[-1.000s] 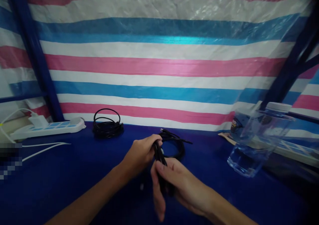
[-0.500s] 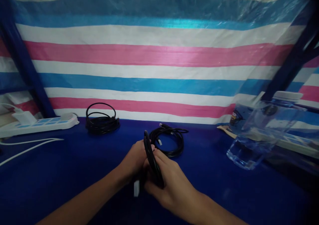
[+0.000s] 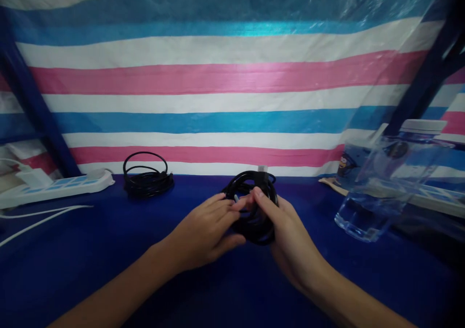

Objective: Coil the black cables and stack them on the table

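Note:
Ahead of me, my right hand (image 3: 296, 241) grips a coiled black cable (image 3: 259, 233), its thumb pressed over the strands near a pale connector (image 3: 262, 169). My left hand (image 3: 209, 228) reaches to the coil's left side, fingers stretched out and thumb apart; its fingertips are at the coil, though contact is hard to tell. Another black coil (image 3: 238, 177) lies on the table behind, largely hidden by the held one. Farther left, a third coiled black cable (image 3: 148, 185) rests on the table with one loop standing up.
The dark blue tabletop (image 3: 152, 236) meets a striped plastic sheet (image 3: 203, 81). At left are a white power strip (image 3: 72, 185) with plugs and white cords (image 3: 47, 212). At right, a clear bottle (image 3: 388, 187) stands before a dark printed cup or pouch (image 3: 347, 168).
The held coil has turned from edge-on to facing me and moved right and slightly away. My left hand has come off it, fingers spreading. My right hand has shifted right.

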`<move>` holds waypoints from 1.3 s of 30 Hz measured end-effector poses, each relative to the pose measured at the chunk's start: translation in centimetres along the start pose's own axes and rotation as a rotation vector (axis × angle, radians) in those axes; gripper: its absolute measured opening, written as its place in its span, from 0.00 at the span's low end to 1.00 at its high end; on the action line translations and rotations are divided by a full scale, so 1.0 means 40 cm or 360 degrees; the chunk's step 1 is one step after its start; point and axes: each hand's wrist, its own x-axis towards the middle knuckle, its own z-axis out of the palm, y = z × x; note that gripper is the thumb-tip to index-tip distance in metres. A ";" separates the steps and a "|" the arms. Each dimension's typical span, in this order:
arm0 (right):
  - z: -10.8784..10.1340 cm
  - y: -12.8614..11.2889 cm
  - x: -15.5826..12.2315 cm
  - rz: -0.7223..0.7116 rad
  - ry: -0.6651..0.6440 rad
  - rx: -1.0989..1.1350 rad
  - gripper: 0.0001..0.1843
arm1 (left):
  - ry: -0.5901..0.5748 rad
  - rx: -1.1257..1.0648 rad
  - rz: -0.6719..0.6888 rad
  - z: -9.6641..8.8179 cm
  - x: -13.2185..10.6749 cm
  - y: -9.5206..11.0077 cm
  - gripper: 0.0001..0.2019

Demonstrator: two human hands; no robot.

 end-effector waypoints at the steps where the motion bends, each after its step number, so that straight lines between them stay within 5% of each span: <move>1: 0.001 0.000 -0.004 0.0022 -0.0012 0.0019 0.19 | -0.0065 -0.0020 0.0011 0.002 0.003 0.008 0.17; 4: 0.003 0.007 -0.014 0.0084 -0.0153 0.0000 0.20 | -0.0204 -0.0243 -0.0151 0.003 0.013 0.039 0.15; 7: 0.004 0.020 -0.021 0.0161 -0.0303 -0.0036 0.21 | -0.0292 -0.0829 -0.0416 -0.003 0.018 0.070 0.14; 14: 0.016 0.017 -0.026 0.0565 -0.0414 -0.0361 0.34 | -0.0264 -0.2104 -0.0761 -0.007 0.018 0.133 0.17; 16: 0.018 0.012 -0.034 0.0611 -0.0523 -0.0229 0.36 | -0.0112 -0.2302 -0.0816 -0.008 0.023 0.149 0.21; 20: 0.021 0.019 -0.049 0.0103 -0.0915 -0.0272 0.28 | 0.0459 -0.2827 -0.1136 -0.039 0.042 0.146 0.22; 24: 0.007 0.040 -0.022 -0.0730 -0.1089 -0.1303 0.20 | 0.0597 -0.3200 -0.1219 -0.100 0.049 0.093 0.20; 27: -0.031 0.045 0.018 -0.1390 -0.0884 -0.2177 0.24 | 0.0321 -0.3231 -0.0908 -0.136 0.034 0.054 0.21; 31: -0.090 0.022 0.063 -0.1724 -0.0049 -0.2593 0.33 | 0.0108 -0.2964 -0.0750 -0.160 0.007 0.037 0.18; 34: -0.119 -0.015 0.083 -0.1547 0.0248 -0.2665 0.35 | 0.0229 -0.2586 -0.0849 -0.162 0.001 0.038 0.20; 39: -0.159 -0.113 0.087 -0.0760 0.0017 -0.2782 0.28 | 0.0245 -0.1495 -0.0861 -0.148 0.002 0.043 0.22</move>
